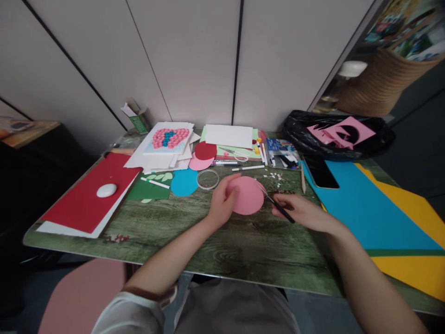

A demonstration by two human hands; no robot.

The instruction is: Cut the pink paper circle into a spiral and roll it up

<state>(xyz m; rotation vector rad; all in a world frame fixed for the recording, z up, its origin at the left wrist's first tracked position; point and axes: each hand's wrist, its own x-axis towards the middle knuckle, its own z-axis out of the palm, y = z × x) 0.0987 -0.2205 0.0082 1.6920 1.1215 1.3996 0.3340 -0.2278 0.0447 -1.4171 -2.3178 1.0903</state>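
Observation:
A pink paper circle [248, 195] is pinched at its left edge between the thumb and fingers of my left hand [224, 199]. My right hand [294, 208] grips black-handled scissors [282, 211], and their blades touch the circle's upper right edge. Both hands are over the middle of the green wood-patterned table [208, 250]. Beyond my left hand lie a clear tape ring [207, 179], a blue paper circle [184, 182], a dark red circle [206, 150] and another pink circle [200, 162]. White paper scraps [274, 176] are scattered behind the scissors.
Red paper [93, 199] with a white oval object [106, 190] lies left. Blue sheets [375, 208], yellow sheets [413, 204] and a phone [321, 172] are right. A black bag [295, 127], pencil [303, 180], white-handled scissors [240, 156] and a heart picture [168, 139] sit farther back.

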